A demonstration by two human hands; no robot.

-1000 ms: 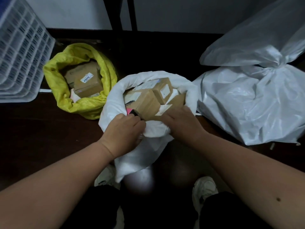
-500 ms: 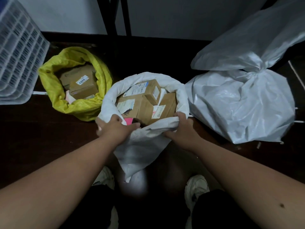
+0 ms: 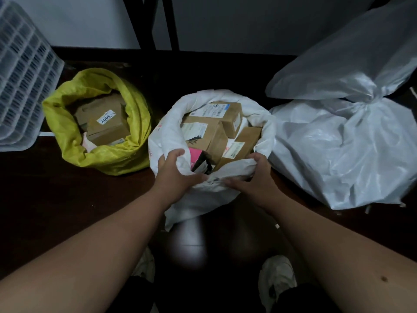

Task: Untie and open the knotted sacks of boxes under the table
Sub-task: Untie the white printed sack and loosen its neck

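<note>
Both my left hand [image 3: 174,175] and right hand [image 3: 255,177] grip the opened white woven sack [image 3: 171,132]; the yellow woven sack [image 3: 67,141] at ten o'clock is open, and the knotted white plastic sack [image 3: 338,154] at two o'clock remains.

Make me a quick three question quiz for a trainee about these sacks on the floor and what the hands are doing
1. True or false: the yellow sack is knotted shut.
2. Which sack do the left hand and right hand grip? A) yellow sack B) middle white sack C) large white sack
3. Fill in: the sack with its neck tied lies to the ____ of the middle white sack.

Key
1. False: its mouth is rolled open and boxes show inside.
2. B: both hands hold its near rim.
3. Right: it is the large white sack.
</note>
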